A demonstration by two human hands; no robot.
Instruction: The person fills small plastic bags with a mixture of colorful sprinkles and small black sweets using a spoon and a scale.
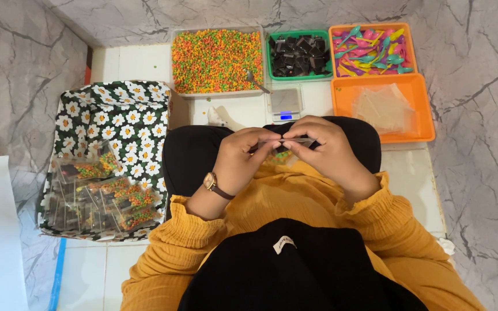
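Both hands meet over my lap and pinch the top edge of a small clear plastic bag (283,151) with coloured candy inside. My left hand (243,161), with a brown-strapped watch on its wrist, grips the bag's left part. My right hand (324,151) grips the right part. The fingers hide most of the bag. Only a little green and orange filling shows beneath them.
On the floor ahead: a clear tray of orange-green candy (217,60) with a spoon, a green tray of dark pieces (298,56), an orange tray of coloured spoons (372,49), an orange tray of clear bags (383,109), a small scale (285,103). At left, a daisy-print box (110,115) holds filled bags.
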